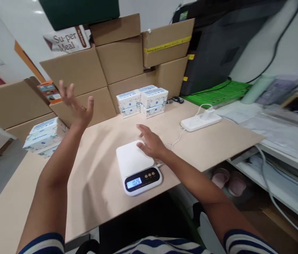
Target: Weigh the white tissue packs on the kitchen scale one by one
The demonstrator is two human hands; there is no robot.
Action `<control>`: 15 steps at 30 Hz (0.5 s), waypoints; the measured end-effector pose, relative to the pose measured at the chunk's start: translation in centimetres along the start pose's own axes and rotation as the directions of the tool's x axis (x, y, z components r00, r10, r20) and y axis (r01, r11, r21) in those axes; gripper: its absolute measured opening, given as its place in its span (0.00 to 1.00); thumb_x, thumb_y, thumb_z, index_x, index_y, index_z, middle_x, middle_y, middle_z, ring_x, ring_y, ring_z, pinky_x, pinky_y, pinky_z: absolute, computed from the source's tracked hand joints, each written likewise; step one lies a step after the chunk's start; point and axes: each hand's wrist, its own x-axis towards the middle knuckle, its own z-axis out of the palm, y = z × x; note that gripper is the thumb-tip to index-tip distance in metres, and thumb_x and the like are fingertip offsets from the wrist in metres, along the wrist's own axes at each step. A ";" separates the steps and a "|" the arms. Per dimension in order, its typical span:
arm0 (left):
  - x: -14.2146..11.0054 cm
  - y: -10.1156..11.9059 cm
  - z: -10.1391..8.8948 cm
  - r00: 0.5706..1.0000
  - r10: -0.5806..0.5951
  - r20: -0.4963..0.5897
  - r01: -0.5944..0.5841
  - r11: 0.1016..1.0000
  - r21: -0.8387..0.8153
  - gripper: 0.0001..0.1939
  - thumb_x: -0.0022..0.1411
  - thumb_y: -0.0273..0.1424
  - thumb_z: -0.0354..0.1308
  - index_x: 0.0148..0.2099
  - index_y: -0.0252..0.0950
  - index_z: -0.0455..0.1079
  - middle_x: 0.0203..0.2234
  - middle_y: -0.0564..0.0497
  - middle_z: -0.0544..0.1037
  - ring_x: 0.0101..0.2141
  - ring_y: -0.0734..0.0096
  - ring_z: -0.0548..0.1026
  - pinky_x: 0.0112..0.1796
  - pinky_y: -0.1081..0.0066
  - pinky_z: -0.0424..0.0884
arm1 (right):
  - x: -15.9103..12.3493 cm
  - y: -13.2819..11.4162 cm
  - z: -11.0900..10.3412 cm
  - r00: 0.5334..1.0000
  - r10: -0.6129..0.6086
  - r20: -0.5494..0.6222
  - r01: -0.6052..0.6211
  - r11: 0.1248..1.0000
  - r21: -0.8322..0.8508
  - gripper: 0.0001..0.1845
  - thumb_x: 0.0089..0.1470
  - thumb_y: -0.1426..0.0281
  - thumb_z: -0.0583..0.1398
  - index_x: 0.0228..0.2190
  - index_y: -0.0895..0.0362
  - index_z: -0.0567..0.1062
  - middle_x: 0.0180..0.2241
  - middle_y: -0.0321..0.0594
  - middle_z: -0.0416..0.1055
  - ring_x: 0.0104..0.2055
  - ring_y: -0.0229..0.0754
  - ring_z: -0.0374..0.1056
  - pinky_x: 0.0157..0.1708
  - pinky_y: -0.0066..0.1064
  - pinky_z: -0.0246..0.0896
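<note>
A white digital scale (pixel 135 158) lies on the table near its front edge, its small blue display lit with digits that look like 1026. My right hand (pixel 151 141) is over the plate's far right corner, thumb and fingers apart, holding nothing; whether it touches the plate I cannot tell. Raised to the left, in front of the cardboard boxes, is my left hand (pixel 76 107), fingers spread and nothing in it. White tissue packs (pixel 130 100) with a floral print are stacked at the back of the table. More tissue packs (pixel 43 137) sit at the left edge, partly behind my left forearm.
Cardboard boxes (pixel 122 60) are piled along the back. A white power strip (pixel 201 121) with cables lies on the right side of the table (pixel 98 187). Beyond it stand a dark grey machine (pixel 212 53) and a side desk with papers. Pink slippers (pixel 236 183) are below.
</note>
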 end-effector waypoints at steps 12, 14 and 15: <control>8.0 1.3 22.2 0.765 -0.325 0.556 0.240 0.945 0.222 0.66 0.37 0.35 0.91 0.74 0.26 0.64 0.81 0.21 0.56 0.82 0.16 0.46 0.79 0.28 0.38 | 1.7 1.4 -0.8 0.986 0.165 0.012 -0.165 0.986 -0.029 0.50 0.70 0.29 0.47 0.71 0.51 0.72 0.70 0.55 0.74 0.57 0.54 0.81 0.60 0.53 0.81; 7.3 0.0 23.3 0.722 -0.376 0.581 0.266 0.926 0.270 0.69 0.38 0.36 0.92 0.75 0.20 0.62 0.82 0.18 0.52 0.81 0.15 0.44 0.78 0.26 0.36 | 1.8 1.0 -1.5 0.984 0.163 -0.075 -0.159 0.986 0.053 0.51 0.70 0.28 0.45 0.66 0.51 0.77 0.64 0.54 0.79 0.48 0.50 0.82 0.54 0.49 0.83; 6.9 -0.7 23.6 0.713 -0.386 0.586 0.267 0.922 0.281 0.70 0.39 0.36 0.92 0.76 0.18 0.61 0.82 0.17 0.52 0.81 0.16 0.45 0.78 0.25 0.37 | 1.7 0.3 -1.8 0.980 0.151 -0.128 -0.137 0.984 0.117 0.50 0.70 0.28 0.44 0.63 0.53 0.79 0.58 0.54 0.82 0.43 0.48 0.81 0.49 0.47 0.84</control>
